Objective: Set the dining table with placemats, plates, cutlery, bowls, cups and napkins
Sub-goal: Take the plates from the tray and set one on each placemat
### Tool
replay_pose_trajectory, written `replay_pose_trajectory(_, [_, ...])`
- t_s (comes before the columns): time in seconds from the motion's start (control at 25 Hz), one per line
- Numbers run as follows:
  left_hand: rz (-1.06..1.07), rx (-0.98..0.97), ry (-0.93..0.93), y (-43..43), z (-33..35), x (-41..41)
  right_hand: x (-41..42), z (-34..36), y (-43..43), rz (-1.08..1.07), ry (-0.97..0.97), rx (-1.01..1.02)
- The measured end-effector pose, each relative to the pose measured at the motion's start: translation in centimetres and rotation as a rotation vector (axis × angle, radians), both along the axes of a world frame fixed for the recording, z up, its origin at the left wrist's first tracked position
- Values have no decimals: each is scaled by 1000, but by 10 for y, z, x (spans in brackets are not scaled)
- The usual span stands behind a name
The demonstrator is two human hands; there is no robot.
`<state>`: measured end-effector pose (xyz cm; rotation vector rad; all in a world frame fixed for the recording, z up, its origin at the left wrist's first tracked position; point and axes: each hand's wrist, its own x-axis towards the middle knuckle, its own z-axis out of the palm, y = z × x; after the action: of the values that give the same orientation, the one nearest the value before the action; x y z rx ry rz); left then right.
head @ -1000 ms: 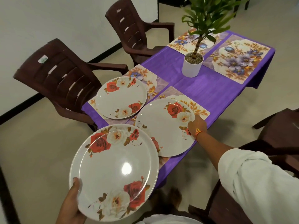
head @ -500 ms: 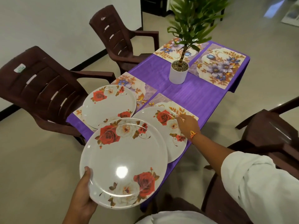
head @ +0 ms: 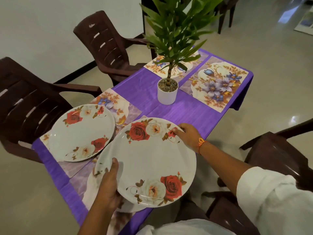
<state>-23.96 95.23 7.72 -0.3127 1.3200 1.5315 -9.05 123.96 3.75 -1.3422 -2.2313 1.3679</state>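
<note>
Left chair (head: 25,102) is sitting well left of the fingers. A first plate (head: 81,133) is lying flat on its mat (head: 118,102), just beyond and left of the left fingers and not touching them.

Left hand (head: 108,189) is gripping the second plate (head: 152,158) at its near-left rim, with the thumb (head: 115,165) lying on top and the other fingers curling under, out of sight. A white rim with leaf print is peeking out just left of the thumb; I can't tell what it belongs to. The near mat (head: 79,180) is showing below and left of that hand.

The second plate is spanning between both hands, over the near end of the purple cloth (head: 194,112). I can't tell if it's resting on anything or being held clear.

Right hand (head: 188,136) is pinching the far-right rim of the same plate, fingertips curling onto the edge by the small red rose. An orange band (head: 201,141) is sitting on the wrist.

The white pot (head: 166,94) is standing beyond the right fingers, apart from them. A bare mat (head: 218,83) is lying further beyond and to the right. The right chair (head: 274,153) is standing right of the right hand.
</note>
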Motion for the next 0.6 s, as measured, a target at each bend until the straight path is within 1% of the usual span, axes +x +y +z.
replay_pose_trajectory(0.16, [15,12,79,83,-5,42,33,-3,91,52,-44,-23])
replay_pose_trajectory(0.28, [42,9,56,126,-4,63,58,0,145,62,-55,-59])
replay_pose_trajectory(0.4, [14,-8,38,158,5,80,75,1,183,38,-8,-100])
replay_pose_trajectory(0.48, [16,15,25,174,12,86,84,5,201,29,2,-125])
replay_pose_trajectory(0.6, [8,17,67,199,19,94,99,13,224,-1,-7,-82])
